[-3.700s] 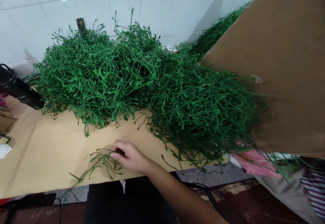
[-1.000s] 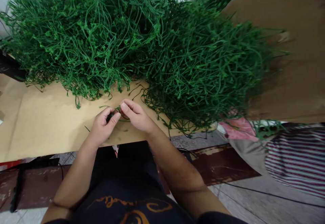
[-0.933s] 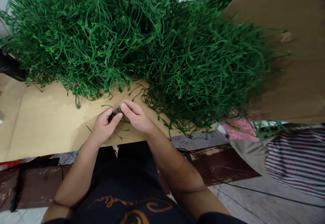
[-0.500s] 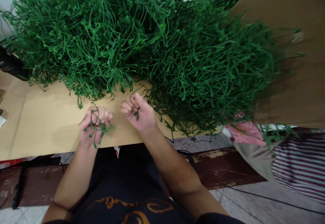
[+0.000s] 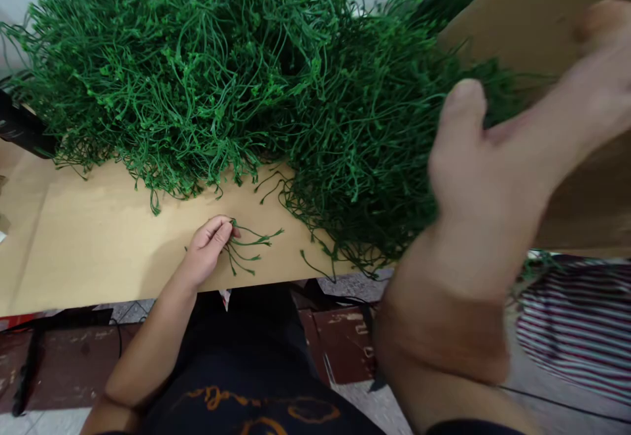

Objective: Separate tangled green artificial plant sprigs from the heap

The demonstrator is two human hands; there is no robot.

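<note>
Thumb and fingers of my left hand (image 5: pixel 208 246) pinch a small sprig of green plastic stems (image 5: pixel 254 243) just above the table's front edge. Its thin strands fan out to the right, each with a small forked tip. Large and close to the camera, my right hand (image 5: pixel 513 159) is raised at the right, thumb spread away from the fingers. The fingers reach toward the right edge and are partly cut off; I see nothing held in it. Behind it lies the right part of a big heap of green plastic stems (image 5: pixel 365 139).
The heap's left part (image 5: pixel 162 87) covers the back of the cardboard-topped table (image 5: pixel 93 231). A black cylindrical object (image 5: pixel 22 123) lies at the left. On the right stands a brown cardboard sheet (image 5: pixel 513 14), with a person's striped garment (image 5: pixel 576 330) below it.
My right hand has left the spot beside my left hand and swung up and right, opening toward the camera. My left hand has turned and moved right, still holding the sprig.
</note>
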